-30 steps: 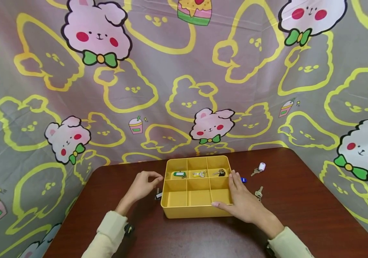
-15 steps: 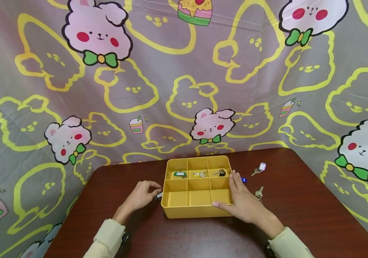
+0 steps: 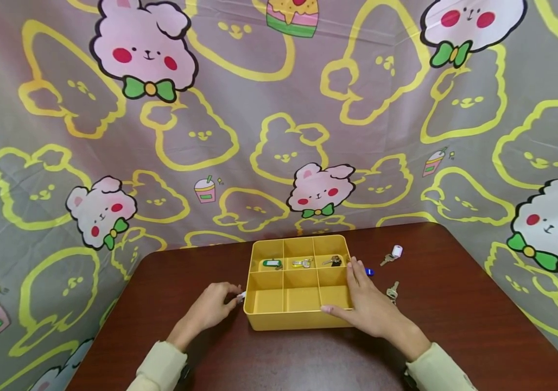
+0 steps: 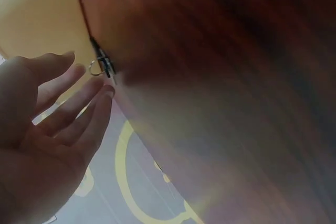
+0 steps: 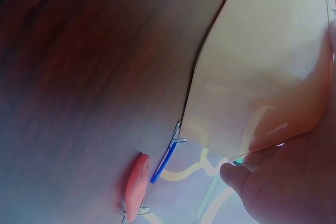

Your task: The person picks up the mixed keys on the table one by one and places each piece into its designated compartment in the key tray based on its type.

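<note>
A yellow box (image 3: 298,321) with several compartments stands on the table. My right hand (image 3: 374,304) rests along its right side, fingers straight and thumb at the front rim. Left of the box, my left hand (image 3: 213,305) reaches down to a key tag (image 3: 242,296) at the foot of the wall. In the left wrist view its fingers are loosely bent and spread, fingertips right at the tag's metal ring (image 4: 94,67). In the back row lie a green key tag (image 3: 272,263), keys with a yellow tag (image 3: 302,263) and keys with a black tag (image 3: 336,262).
Right of the box lie a blue key tag (image 3: 369,272), a key with a white tag (image 3: 397,251) and another key (image 3: 392,292). A red tag (image 5: 137,182) shows in the right wrist view. A printed curtain (image 3: 240,136) hangs behind the table (image 3: 289,361).
My left hand has lowered to the key tag beside the box, and the tag now shows tilted at the fingertips. The right hand and the box have stayed in place.
</note>
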`<state>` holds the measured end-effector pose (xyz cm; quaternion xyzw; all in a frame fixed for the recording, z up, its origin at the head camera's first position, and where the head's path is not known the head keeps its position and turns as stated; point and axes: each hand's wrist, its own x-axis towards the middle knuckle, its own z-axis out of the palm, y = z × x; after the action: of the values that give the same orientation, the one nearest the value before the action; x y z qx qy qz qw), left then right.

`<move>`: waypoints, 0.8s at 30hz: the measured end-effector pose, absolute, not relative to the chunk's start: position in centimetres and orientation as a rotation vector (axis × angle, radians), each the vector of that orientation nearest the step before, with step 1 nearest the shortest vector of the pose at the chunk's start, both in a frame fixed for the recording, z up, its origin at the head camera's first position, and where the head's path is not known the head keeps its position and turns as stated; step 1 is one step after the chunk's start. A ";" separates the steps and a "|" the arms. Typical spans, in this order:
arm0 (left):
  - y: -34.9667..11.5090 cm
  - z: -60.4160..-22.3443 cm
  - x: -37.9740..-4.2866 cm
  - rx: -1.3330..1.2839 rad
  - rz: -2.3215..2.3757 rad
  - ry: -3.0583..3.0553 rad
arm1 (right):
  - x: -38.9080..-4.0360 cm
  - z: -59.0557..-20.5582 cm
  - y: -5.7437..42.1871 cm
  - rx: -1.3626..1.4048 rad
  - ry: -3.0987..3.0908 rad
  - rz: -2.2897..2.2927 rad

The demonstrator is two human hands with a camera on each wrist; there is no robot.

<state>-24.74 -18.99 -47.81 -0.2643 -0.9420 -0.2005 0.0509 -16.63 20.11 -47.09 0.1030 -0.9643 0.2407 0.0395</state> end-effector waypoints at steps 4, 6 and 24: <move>-19.2 -48.1 -24.5 -0.860 -0.512 -2.837 | -16.7 -47.1 20.1 0.316 -2.955 0.739; -19.3 -48.3 -24.4 -0.881 -0.462 -2.819 | -16.7 -47.1 20.1 0.314 -2.956 0.740; -19.8 -49.4 -24.1 -1.071 -0.070 -2.636 | -16.7 -47.1 20.1 0.316 -2.950 0.753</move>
<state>-24.14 -19.79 -49.42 -0.3724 -0.9160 -0.0244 0.1473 -16.73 20.07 -47.09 0.1033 -0.9630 0.2457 0.0402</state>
